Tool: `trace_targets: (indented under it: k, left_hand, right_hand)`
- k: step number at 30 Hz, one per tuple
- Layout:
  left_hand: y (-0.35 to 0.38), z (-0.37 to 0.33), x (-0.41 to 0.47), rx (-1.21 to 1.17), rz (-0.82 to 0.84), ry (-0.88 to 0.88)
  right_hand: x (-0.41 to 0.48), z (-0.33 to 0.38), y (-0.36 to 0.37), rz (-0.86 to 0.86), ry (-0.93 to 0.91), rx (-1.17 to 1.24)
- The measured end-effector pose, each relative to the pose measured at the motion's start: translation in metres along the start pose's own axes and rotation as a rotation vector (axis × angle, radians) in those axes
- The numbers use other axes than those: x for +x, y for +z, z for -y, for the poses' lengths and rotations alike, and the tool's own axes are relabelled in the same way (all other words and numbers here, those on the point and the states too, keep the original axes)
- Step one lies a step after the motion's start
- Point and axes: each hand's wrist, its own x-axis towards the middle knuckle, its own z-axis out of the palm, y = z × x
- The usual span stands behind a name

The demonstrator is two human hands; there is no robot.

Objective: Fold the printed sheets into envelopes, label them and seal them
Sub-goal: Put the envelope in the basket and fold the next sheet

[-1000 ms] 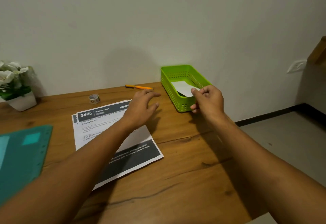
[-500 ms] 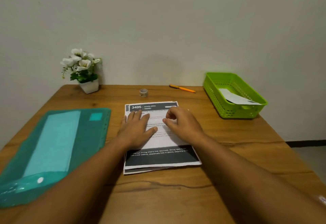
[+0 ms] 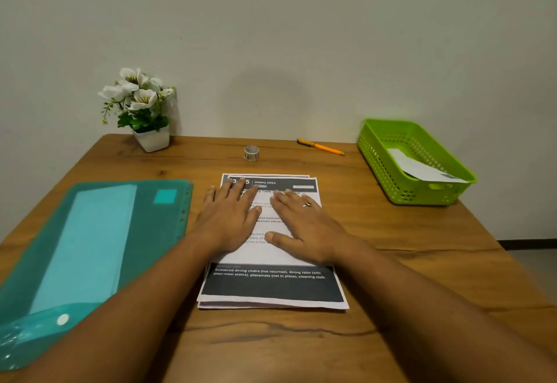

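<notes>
Now left grip and right grip are lying spread flat on the printed sheets at the middle of the worktop, pale wall behind.

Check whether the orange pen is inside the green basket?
No, the orange pen lies on the table beside the green basket, apart from it.

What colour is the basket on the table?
Bright green basket, seen clearly in the head view.
</notes>
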Motion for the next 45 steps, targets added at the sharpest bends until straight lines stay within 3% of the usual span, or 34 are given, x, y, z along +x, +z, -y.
trace_targets:
  k: [6, 14, 19, 29, 35, 41, 45]
  left_hand:
    - [0.003, 0.002, 0.003, -0.005, -0.025, -0.006]
    - [-0.024, 0.017, 0.024, -0.043, 0.18, -0.069]
    - [-0.009, 0.024, 0.023, -0.075, 0.03, -0.049]
    - [-0.008, 0.021, 0.021, -0.142, -0.036, -0.077]
    - [-0.021, 0.013, 0.009, -0.353, -0.13, -0.094]
    - [-0.021, 0.017, 0.005, -0.599, -0.263, -0.16]
    - [-0.022, 0.016, 0.003, -0.606, -0.31, -0.167]
  right_hand:
    - [0.005, -0.052, -0.013, 0.006, 0.293, -0.001]
    - [0.009, -0.056, -0.006, -0.06, 0.331, 0.016]
    - [0.007, -0.056, -0.007, -0.159, 0.335, 0.133]
    - [0.004, -0.056, -0.012, -0.253, 0.383, 0.32]
    - [-0.001, -0.059, -0.01, -0.337, 0.458, 0.527]
    - [-0.002, -0.057, -0.01, -0.376, 0.449, 0.55]
    - [-0.003, -0.056, -0.01, -0.41, 0.444, 0.548]
